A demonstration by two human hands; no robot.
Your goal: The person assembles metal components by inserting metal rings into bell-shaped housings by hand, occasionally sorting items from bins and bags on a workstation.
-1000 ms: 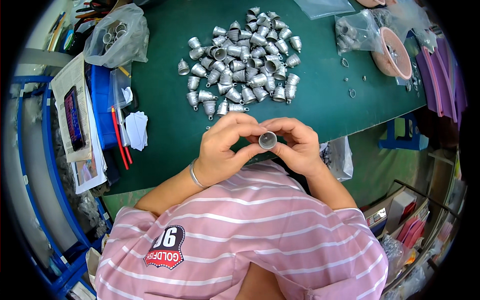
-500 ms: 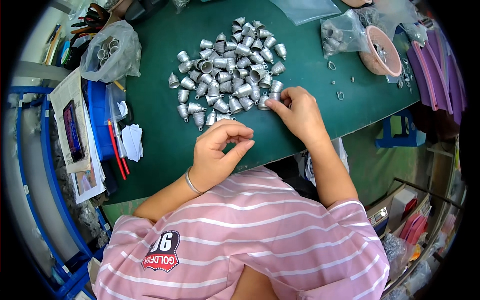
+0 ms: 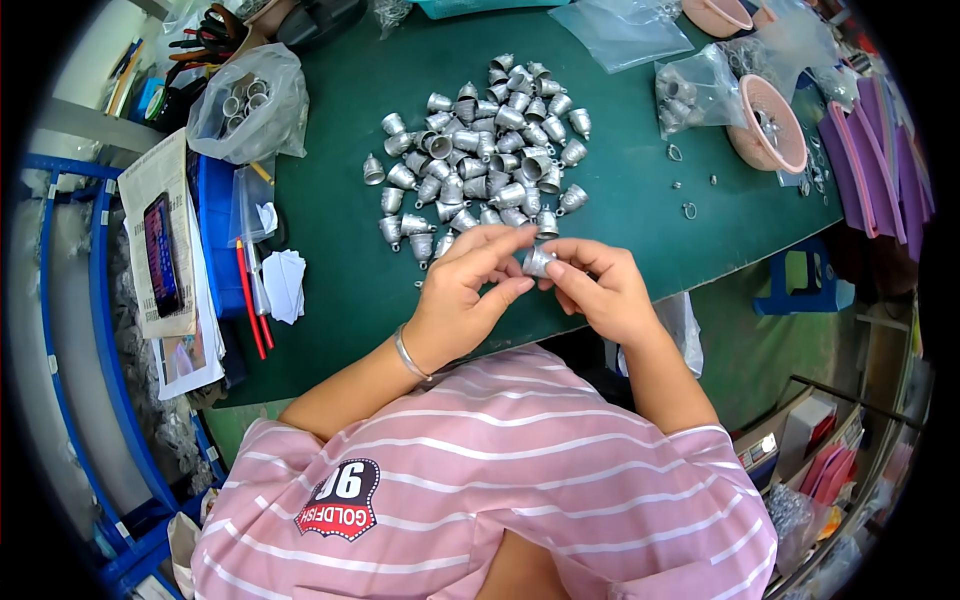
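I see the bell [image 3: 538,261] up between the two hands, just over the near edge of the table [image 3: 330,240]. The right hand [image 3: 600,285] pinches it between thumb and fingers. The left hand [image 3: 468,285] is curled beside it, thumb and forefinger parted; I can't tell whether its fingertips touch the metal.

I judge the bell light for its size, stiff and hard to dent, though the smooth curve could slip in a loose pinch. I'd take it across the flared body or by the rim. Its finish is dull silver-grey.

Just beyond the hands lies the pile [image 3: 452,188] of similar bells, tipped every way, many with relief on their walls and some showing a small loop at the crown.

Farther out to the right of the hands, thin metal rings [image 3: 689,211] lie loose, below a pink basket [image 3: 752,140] with a perforated wall. Left of the hands are slim red pencils [image 3: 246,285] and flat white paper [image 3: 285,285]; beyond those, a limp, cloudy plastic bag [image 3: 215,130] holds metal pieces.
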